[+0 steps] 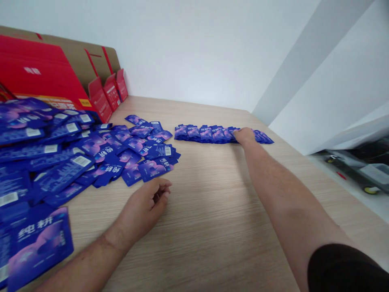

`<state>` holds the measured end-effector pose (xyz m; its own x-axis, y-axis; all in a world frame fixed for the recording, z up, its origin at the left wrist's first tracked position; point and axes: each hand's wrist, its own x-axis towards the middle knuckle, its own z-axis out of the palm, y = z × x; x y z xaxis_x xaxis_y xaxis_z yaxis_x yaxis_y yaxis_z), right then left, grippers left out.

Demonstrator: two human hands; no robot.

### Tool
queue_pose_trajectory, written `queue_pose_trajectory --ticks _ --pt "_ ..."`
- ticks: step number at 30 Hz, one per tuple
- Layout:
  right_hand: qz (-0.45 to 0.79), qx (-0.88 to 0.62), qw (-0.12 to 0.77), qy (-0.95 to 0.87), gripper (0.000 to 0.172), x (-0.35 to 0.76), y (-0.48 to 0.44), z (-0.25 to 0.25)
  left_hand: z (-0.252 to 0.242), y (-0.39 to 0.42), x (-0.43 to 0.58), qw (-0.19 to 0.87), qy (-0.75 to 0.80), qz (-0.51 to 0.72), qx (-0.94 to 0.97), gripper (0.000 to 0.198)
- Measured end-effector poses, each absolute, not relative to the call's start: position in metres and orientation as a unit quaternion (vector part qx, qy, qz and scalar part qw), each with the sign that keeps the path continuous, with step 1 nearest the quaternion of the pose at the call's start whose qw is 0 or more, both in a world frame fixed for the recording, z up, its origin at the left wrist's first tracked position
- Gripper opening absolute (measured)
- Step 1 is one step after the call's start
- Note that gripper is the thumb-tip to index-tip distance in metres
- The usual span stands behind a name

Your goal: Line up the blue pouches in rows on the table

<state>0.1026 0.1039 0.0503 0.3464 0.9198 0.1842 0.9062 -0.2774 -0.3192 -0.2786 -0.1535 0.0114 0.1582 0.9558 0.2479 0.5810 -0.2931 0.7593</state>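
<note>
Beside the near edge of a loose heap of blue-purple sachets (103,148), my left hand (148,200) hovers over the table. Its fingers are loosely curled, with a gap to the thumb and nothing visible between them. My right arm reaches far forward to a long row of overlapping sachets (206,134). There my right hand (245,137) grips a sachet towards the row's right end; the fingertips are partly hidden. The sachets in the row lean on one another, most with their printed fronts facing me.
A large red cardboard box (39,69) with raised flaps stands at the back left behind the heap. A white wall (188,52) bounds the wooden table (206,227). Beyond the table's right edge, a dark wheeled object (349,174) is on the floor.
</note>
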Motion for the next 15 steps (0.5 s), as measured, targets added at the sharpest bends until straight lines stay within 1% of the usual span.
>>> queue_pose_trajectory --ticks 3,5,7,9,12,15 --pt "-0.024 -0.804 0.216 -0.554 0.032 0.098 0.084 0.059 0.010 -0.153 -0.278 0.259 0.528 0.370 0.719 0.022" --pt "-0.034 -0.780 0.246 -0.575 0.030 0.087 0.069 0.064 0.009 -0.153 -0.277 0.255 0.522 0.362 0.729 0.021" --pt "-0.014 -0.739 0.260 -0.621 0.026 0.067 0.053 0.066 0.010 -0.154 -0.276 0.252 0.517 0.340 0.744 0.019" --pt "0.035 -0.692 0.246 -0.678 0.023 0.040 0.037 0.064 0.011 -0.154 -0.275 0.250 0.515 0.316 0.756 0.019" --pt "0.110 -0.627 0.198 -0.746 0.019 -0.008 0.015 0.058 0.013 -0.155 -0.275 0.245 0.516 0.303 0.763 0.018" --pt "0.135 -0.585 0.182 -0.779 0.017 -0.056 0.004 0.049 0.014 -0.155 -0.274 0.245 0.517 0.304 0.762 0.019"
